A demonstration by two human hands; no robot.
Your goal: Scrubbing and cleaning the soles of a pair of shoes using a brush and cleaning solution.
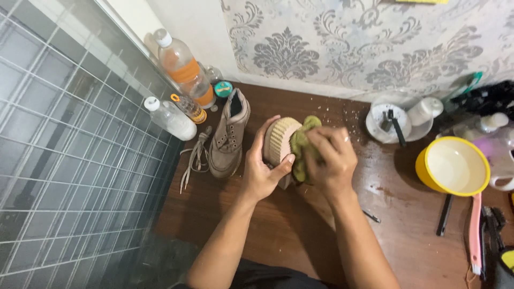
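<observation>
Upper of the held shoe (278, 140) mostly hidden behind the left hand (263, 174) and the green cloth (301, 145); only the ribbed sole visible. Right hand (331, 160) covering the lower part of the cloth. Both forearms cut off by the bottom edge. Pink-handled brush (475, 230) ending at the bottom edge, bristles hard to see. Dark tools at the right edge (495, 235) cut off, kind not clear. Pale mug (500, 155) cut by the right edge. Small items in the white dish (375, 126) too small to identify.
</observation>
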